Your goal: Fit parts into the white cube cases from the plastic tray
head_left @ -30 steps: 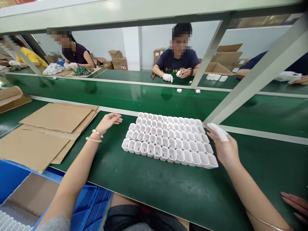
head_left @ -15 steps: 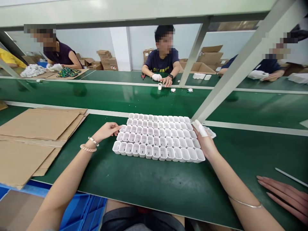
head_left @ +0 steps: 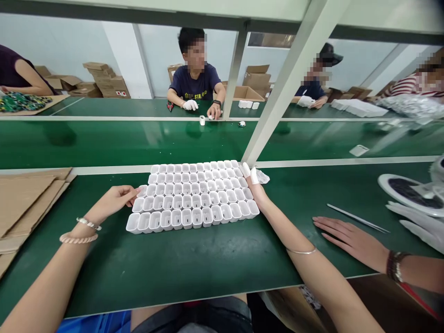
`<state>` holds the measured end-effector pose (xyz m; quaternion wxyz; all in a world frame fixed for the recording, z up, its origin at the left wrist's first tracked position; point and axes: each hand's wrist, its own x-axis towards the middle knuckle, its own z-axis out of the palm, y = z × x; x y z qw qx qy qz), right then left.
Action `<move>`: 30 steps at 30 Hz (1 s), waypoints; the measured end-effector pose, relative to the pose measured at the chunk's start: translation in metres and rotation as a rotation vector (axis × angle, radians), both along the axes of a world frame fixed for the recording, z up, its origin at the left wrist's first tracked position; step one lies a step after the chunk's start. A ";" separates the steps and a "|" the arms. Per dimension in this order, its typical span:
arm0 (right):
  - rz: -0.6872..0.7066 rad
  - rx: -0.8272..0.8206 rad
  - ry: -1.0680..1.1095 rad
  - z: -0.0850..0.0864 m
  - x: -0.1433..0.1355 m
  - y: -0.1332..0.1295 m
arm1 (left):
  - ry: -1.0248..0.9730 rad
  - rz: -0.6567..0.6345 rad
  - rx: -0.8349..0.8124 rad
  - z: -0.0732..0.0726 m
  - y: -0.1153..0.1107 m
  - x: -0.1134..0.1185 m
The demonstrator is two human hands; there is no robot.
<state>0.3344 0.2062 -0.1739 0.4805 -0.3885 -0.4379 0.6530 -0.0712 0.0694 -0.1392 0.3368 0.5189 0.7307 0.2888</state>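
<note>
**A loose block of little cups, and only fingertips to steady it**

My left hand (head_left: 113, 201) rests against the left edge of the white cup tray (head_left: 192, 196), fingers lightly curled and touching the outer cups, gripping nothing. My right hand (head_left: 255, 185) sits at the far right corner, its fingers in white cots, pressed to the side of the block; whether they pinch a cup rim or only lean on it I cannot tell. The tray lies flat on the green worktop (head_left: 208, 263), right in front of me, between both hands, every cup looking empty.

What worries me: I cannot tell whether the cups are one moulded sheet or rows just packed together. If I squeeze unevenly, the block may well buckle in the middle or skew. Only the edges are held, so a lift from here could let it sag or tip.

A neighbour's hand (head_left: 350, 238) lies flat on the worktop to my right, with thin tweezers (head_left: 357, 218) just beyond it. A sideways slide that way could knock into either. The cardboard sheets (head_left: 24, 199) on my left crowd that side.
</note>
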 end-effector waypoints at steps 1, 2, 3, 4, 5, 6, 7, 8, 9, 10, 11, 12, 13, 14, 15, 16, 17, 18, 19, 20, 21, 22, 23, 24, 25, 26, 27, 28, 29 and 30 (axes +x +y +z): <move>-0.009 -0.001 -0.003 0.000 0.000 0.000 | 0.000 0.001 0.002 -0.001 0.000 -0.001; -0.014 -0.001 -0.008 -0.001 0.000 0.000 | 0.000 0.000 0.002 -0.002 0.000 -0.002; -0.015 0.001 -0.011 -0.001 0.000 0.000 | -0.003 0.000 0.001 -0.004 0.001 -0.003; -0.016 0.004 -0.012 -0.001 0.000 0.000 | -0.013 0.007 0.003 -0.006 0.001 -0.005; -0.018 0.005 -0.013 -0.001 0.000 0.000 | -0.027 0.023 0.013 -0.008 0.002 -0.006; -0.020 0.008 -0.016 -0.001 0.000 0.000 | -0.043 0.050 0.033 -0.009 0.003 -0.006; -0.020 0.013 -0.022 -0.001 0.000 0.000 | -0.060 0.082 0.064 -0.011 0.003 -0.006; -0.017 0.021 -0.031 -0.001 0.001 0.000 | -0.076 0.113 0.100 -0.012 0.004 -0.005; -0.015 0.027 -0.042 -0.001 0.001 0.000 | -0.091 0.134 0.134 -0.013 0.004 -0.004; -0.016 0.029 -0.052 -0.001 0.001 0.000 | -0.107 0.140 0.162 -0.013 0.004 -0.002; -0.016 0.030 -0.060 -0.002 0.002 0.000 | -0.123 0.132 0.180 -0.013 0.003 0.000; -0.017 0.029 -0.062 -0.002 0.002 0.001 | -0.141 0.115 0.188 -0.013 0.002 0.002; -0.018 0.022 -0.060 -0.003 0.002 0.001 | -0.156 0.093 0.186 -0.013 0.002 0.004; -0.015 0.014 -0.054 -0.004 0.002 0.002 | -0.168 0.071 0.180 -0.013 0.001 0.006; -0.009 0.007 -0.049 -0.004 0.002 0.002 | -0.178 0.050 0.171 -0.012 0.000 0.007; -0.003 0.001 -0.046 -0.005 0.002 0.002 | -0.187 0.034 0.160 -0.013 -0.001 0.008; -0.002 -0.006 -0.048 -0.005 0.002 0.003 | -0.194 0.022 0.149 -0.013 -0.001 0.009; -0.007 -0.012 -0.054 -0.005 0.002 0.003 | -0.201 0.014 0.140 -0.014 -0.001 0.009; -0.013 -0.016 -0.063 -0.005 0.002 0.003 | -0.205 0.011 0.133 -0.014 -0.001 0.009; -0.018 -0.021 -0.070 -0.004 0.002 0.003 | -0.209 0.011 0.129 -0.015 -0.001 0.008; -0.021 -0.027 -0.074 -0.004 0.002 0.002 | -0.213 0.011 0.128 -0.016 -0.001 0.008; -0.023 -0.035 -0.076 -0.003 0.001 0.002 | -0.215 0.010 0.130 -0.016 -0.001 0.008; -0.024 -0.040 -0.079 -0.002 0.001 0.001 | -0.218 0.009 0.135 -0.016 0.000 0.008; -0.021 -0.044 -0.083 0.000 0.000 0.000 | -0.220 0.006 0.140 -0.016 0.000 0.008; -0.021 -0.045 -0.089 0.002 0.000 -0.001 | -0.219 0.005 0.146 -0.016 0.000 0.008; -0.022 -0.042 -0.096 0.003 0.000 -0.002 | -0.214 0.003 0.150 -0.016 0.000 0.009; -0.024 -0.035 -0.102 0.005 0.000 -0.002 | -0.208 0.004 0.152 -0.015 0.000 0.009; -0.025 -0.029 -0.108 0.007 0.000 -0.003 | -0.202 0.004 0.153 -0.015 -0.001 0.009; -0.026 -0.023 -0.112 0.008 0.000 -0.004 | -0.198 0.004 0.154 -0.015 -0.001 0.010; -0.027 -0.018 -0.116 0.008 0.000 -0.004 | -0.199 0.004 0.157 -0.015 -0.001 0.010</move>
